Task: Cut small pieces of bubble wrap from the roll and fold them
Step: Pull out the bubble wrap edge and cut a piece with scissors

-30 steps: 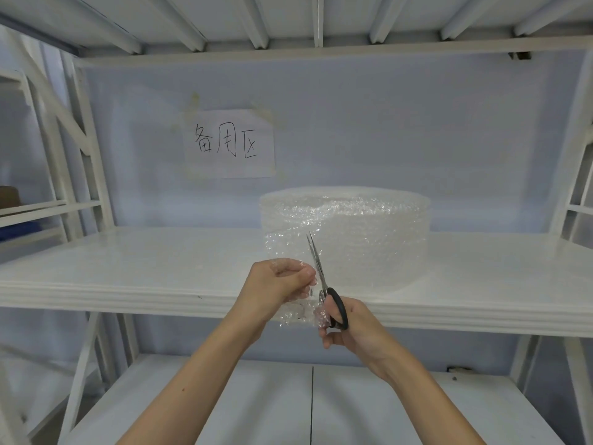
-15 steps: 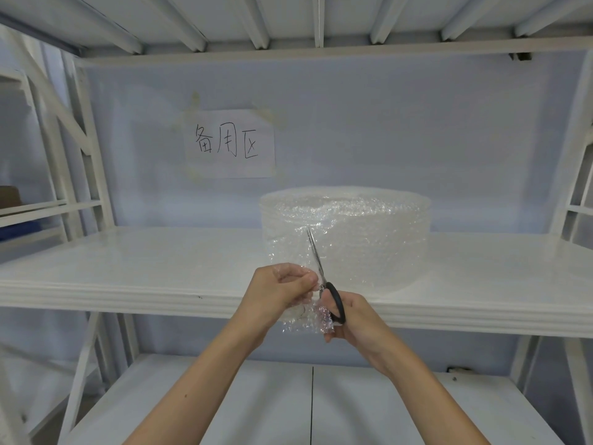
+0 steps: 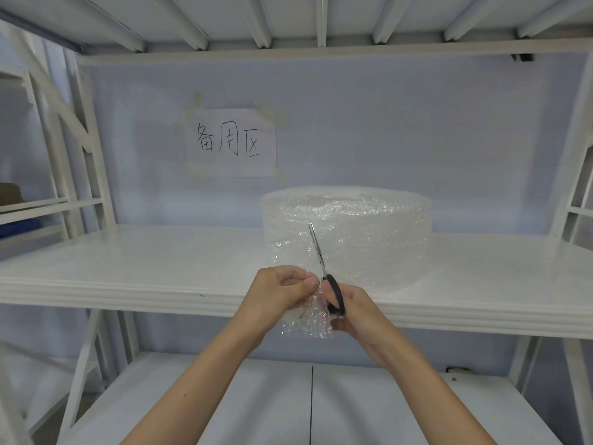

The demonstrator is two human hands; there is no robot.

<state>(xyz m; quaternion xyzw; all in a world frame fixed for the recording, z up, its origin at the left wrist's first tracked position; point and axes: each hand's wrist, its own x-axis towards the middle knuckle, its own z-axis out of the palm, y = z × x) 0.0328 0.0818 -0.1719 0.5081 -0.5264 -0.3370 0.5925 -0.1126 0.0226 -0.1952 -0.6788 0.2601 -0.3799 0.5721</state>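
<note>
The left hand [image 3: 282, 292] is pinching a clear bubble wrap sheet [image 3: 308, 319] trailing from the big roll [image 3: 349, 239] while the right hand [image 3: 356, 311] is gripping black-handled scissors [image 3: 324, 277], blades closed and pointing up.

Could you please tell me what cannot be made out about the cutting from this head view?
- Whether the piece of bubble wrap is already severed from the roll: clear film on clear film.
- The scissors lower handle loop: hidden inside the right hand.
- How the left hand fingertips pinch the wrap: curled under.
- The brown and blue items on the left rack: cut off by the edge.
</note>
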